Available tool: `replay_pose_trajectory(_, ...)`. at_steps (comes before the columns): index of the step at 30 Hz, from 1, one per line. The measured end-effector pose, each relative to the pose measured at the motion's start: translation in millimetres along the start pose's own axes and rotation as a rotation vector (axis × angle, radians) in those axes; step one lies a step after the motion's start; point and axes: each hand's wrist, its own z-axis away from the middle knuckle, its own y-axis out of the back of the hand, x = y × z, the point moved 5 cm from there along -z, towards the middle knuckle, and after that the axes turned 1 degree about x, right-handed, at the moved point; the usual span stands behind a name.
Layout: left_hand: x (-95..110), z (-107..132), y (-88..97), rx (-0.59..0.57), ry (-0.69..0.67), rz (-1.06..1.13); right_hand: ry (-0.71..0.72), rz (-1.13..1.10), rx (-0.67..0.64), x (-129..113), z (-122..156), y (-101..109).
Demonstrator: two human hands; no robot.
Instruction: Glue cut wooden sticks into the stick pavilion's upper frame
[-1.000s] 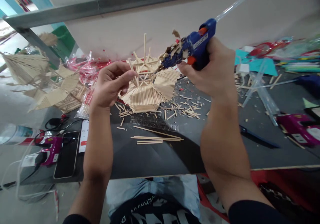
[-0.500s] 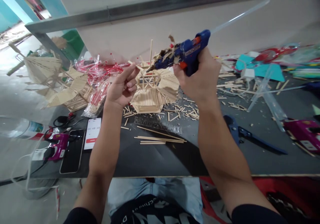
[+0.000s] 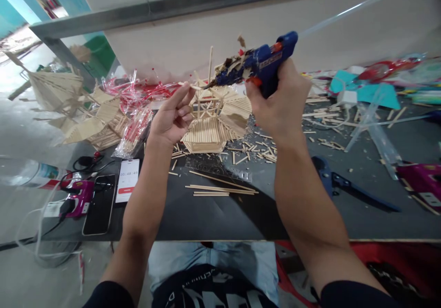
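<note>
My right hand (image 3: 280,99) is wrapped round a blue hot glue gun (image 3: 268,64), with a clear glue stick (image 3: 344,14) sticking out of its back. Brown scraps cling to the gun's front half. Between thumb and forefinger, my left hand (image 3: 174,115) pinches a short wooden stick (image 3: 195,86). The gun's nozzle is at the stick's right end; whether they touch I cannot tell. Behind and below both hands stands a model built of thin wooden sticks (image 3: 205,136), with one stick rising upright from it.
Several loose sticks (image 3: 220,190) and a clear ruler (image 3: 217,166) lie in front of the model among cut bits. Blue cutters (image 3: 339,184) lie to the right. On the left are two phones (image 3: 99,204), a purple power strip (image 3: 81,198) and another stick model (image 3: 99,120).
The glue gun and my right hand have shifted slightly up and right in view. The short stick now looks more level. My left hand keeps its pinch.
</note>
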Motion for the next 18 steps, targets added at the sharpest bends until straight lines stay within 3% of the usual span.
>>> replay_pose_trajectory(11,-0.5,0.5,-0.4,0.004,-0.016,-0.026,0.048,-0.084,0.044,-2.8,1.2,-1.6)
replay_pose_trajectory(18,2.0,-1.9,2.4,0.022,-0.061,-0.154,-0.007,-0.097,-0.024,-3.7,1.8,-0.2)
